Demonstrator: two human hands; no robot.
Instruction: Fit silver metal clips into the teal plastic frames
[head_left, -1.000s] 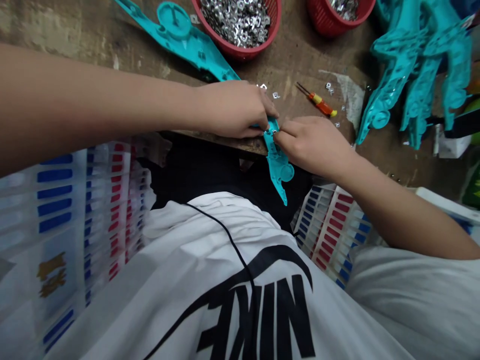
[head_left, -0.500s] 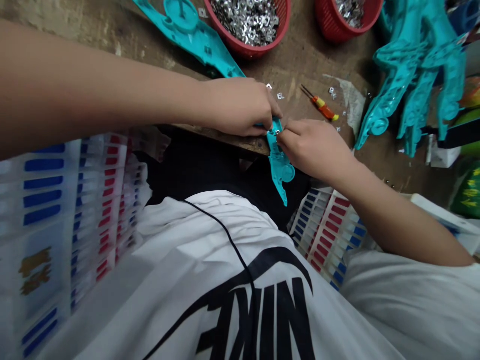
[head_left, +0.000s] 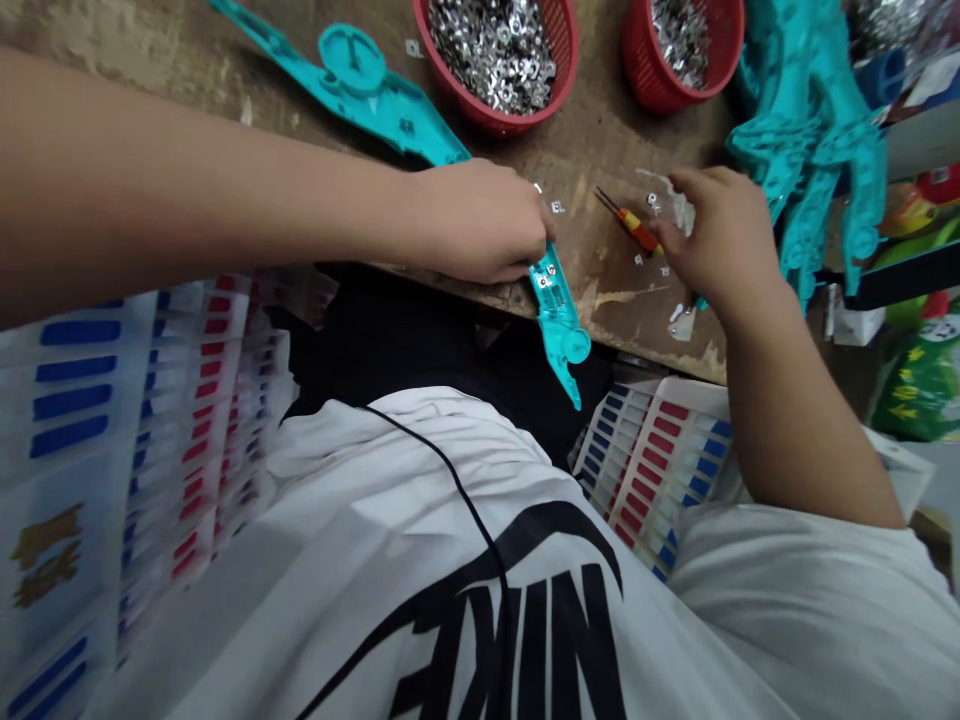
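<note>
A long teal plastic part [head_left: 559, 315] lies across the worn wooden bench [head_left: 600, 130], its near end hanging past the edge over my lap. My left hand [head_left: 480, 220] is closed on its middle and pins it down. My right hand [head_left: 720, 245] hovers to the right, beside a small orange-and-yellow screwdriver [head_left: 634, 228] and some loose metal bits [head_left: 654, 262]. Its fingers are curled with the tips pinched near those bits. Whether it holds one I cannot make out.
Two red baskets [head_left: 559, 95] [head_left: 731, 55] full of small metal pieces stand at the back. A pile of teal parts [head_left: 814, 130] fills the right side. Boxes of red and blue packs [head_left: 652, 470] [head_left: 150, 400] flank my lap. A black cable [head_left: 457, 480] runs down my shirt.
My right hand has left the teal part and moved right to the loose metal bits by the screwdriver. My left hand has kept its grip on the part.
</note>
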